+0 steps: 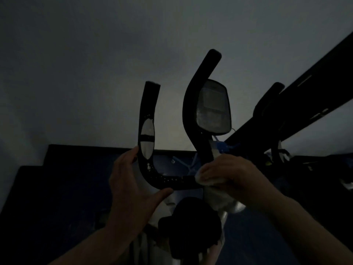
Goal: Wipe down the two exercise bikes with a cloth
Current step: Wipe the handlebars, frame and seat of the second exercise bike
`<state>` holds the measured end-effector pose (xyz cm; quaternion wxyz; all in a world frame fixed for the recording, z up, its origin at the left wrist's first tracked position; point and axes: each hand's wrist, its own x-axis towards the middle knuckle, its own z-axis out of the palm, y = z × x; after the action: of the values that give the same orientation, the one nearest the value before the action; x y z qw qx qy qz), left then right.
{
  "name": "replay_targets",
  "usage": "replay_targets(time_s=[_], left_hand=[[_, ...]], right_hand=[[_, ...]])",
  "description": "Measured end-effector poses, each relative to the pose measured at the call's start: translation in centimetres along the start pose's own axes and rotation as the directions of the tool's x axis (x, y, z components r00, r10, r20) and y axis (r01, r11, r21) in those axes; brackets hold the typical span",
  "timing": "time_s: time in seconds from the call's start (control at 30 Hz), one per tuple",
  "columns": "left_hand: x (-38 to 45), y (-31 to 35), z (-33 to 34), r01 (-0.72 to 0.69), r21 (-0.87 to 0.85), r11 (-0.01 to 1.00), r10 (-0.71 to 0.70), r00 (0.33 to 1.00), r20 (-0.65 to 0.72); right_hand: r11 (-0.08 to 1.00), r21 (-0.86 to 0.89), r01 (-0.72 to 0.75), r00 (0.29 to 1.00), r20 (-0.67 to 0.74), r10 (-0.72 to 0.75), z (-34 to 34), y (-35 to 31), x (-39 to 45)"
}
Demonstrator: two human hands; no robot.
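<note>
Both forearms reach up in the dim room. Left hand is spread, fingers straight, cupping the left handlebar bend. Right hand clamps a pale cloth on the crossbar, below the far console.

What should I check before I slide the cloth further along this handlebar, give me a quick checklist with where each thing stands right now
1. Cloth in the right hand: ok, the hand presses it on the bar's middle.
2. Left hand steadying the handlebar: ok, fingers open around the left curve, thumb under it.
3. Path along the bar toward the left curve: not ok, the left hand sits in the way.
4. Console screen clean: cannot tell, too dark.
5. Silver pulse pad on the left grip wiped: cannot tell.
6. Second bike at right, wiped: cannot tell, only a dark grip shows.
</note>
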<state>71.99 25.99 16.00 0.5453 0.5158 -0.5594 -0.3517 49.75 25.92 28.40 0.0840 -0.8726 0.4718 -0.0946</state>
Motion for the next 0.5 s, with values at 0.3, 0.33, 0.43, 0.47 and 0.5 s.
replay_targets(time_s=[0.3,0.33,0.43,0.47,0.5], left_hand=[[0.5,-0.7,-0.5,0.022,0.075,0.997,-0.026,0.999,0.047],[0.6,-0.6,-0.6,0.005,0.078,0.997,-0.008,0.999,0.044],[0.6,0.1,-1.3,-0.042,0.059,0.997,0.04,0.998,0.045],[0.5,0.1,-1.4,-0.045,0.06,0.997,0.042,0.998,0.042],[0.4,0.0,-1.6,-0.036,0.064,0.997,0.032,0.998,0.052]], right_hand=[[0.959,0.245,0.139,0.988,0.03,-0.151,3.4,1.0,2.1],[0.949,0.301,0.09,0.995,0.009,-0.098,3.5,0.5,2.3],[0.908,0.419,-0.031,0.997,-0.05,0.057,3.8,-0.5,3.0],[0.915,0.401,-0.052,0.996,-0.051,0.079,3.7,-0.5,3.2],[0.932,0.355,-0.076,0.995,-0.031,0.093,3.6,-0.4,3.4]])
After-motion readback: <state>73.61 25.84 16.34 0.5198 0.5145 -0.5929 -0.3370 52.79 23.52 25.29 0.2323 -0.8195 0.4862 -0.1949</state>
